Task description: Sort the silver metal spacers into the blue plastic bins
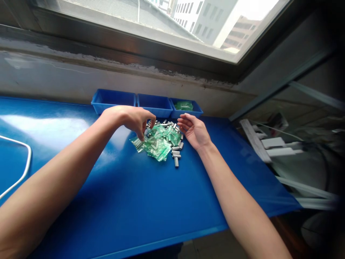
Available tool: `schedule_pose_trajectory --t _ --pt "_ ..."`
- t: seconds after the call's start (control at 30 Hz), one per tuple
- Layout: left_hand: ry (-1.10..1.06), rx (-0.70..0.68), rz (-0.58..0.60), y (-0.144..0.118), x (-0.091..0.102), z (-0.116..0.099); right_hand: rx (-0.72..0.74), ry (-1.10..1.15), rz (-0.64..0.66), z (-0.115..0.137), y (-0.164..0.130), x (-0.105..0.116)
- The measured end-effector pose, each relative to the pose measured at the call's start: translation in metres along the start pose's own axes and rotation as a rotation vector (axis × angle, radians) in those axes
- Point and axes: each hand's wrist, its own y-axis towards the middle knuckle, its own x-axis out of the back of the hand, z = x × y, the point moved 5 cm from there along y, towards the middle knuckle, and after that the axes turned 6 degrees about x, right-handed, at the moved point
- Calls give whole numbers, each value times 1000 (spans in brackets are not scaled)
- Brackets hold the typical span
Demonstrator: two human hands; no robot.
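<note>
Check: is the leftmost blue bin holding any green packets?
No. The leftmost blue bin shows only bare blue inside; the green packets sit in the rightmost bin and in the pile by the left hand.

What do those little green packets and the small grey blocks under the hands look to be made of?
The green packets look like thin clear plastic film with a green tint: they are see-through, glossy and crinkled. The grey blocks seem to be metal, with a dull silvery sheen, though coated plastic cannot be ruled out. The left hand touches the packets.

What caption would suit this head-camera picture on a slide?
Left hand picks at green packets and metal pieces on a blue table; right hand open beside them.
</note>
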Motion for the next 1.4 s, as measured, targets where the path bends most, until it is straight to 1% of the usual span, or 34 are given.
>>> schedule_pose_trajectory --t 0.13,0.23,0.33,0.43,0.47,0.5,0.6,0.67,0.73,0.83,0.97,1.13,1.27,1.33,1.4 --pt "-35 -1 -16 -2 8 8 -13 -1 14 0 0 1" --pt "-67 -42 -13 -9 16 9 -6 -14 28 0 0 2" --pt "-69 -28 -26 -12 19 8 5 -32 42 0 1 2" --pt "2 35 50 -8 8 7 2 -25 41 1 1 2" --pt "33 43 102 -5 2 6 -1 -20 39 1 0 2" --pt "39 37 124 -1 -2 6 -5 -16 37 1 0 2" --pt "-1 28 167 6 -9 6 -14 -7 39 1 -1 2" --pt "-34 33 157 5 -6 9 -13 -4 41 2 -1 2" --pt "-80 16 132 0 0 11 -10 -5 44 2 -1 2" --pt "-190 -103 98 -9 11 7 1 -22 57 2 -1 1" --pt "-335 -230 -17 -14 22 0 64 -76 140 5 -4 -5" --pt "-500 -278 -180 -10 24 -4 189 -237 301 12 -14 -19" --pt "-599 -334 -291 -5 25 -7 244 -316 415 12 -21 -26" --pt "-634 -351 -363 -1 24 -9 257 -336 423 11 -22 -26" --pt "-648 -356 -431 3 23 -10 264 -342 404 10 -20 -25"
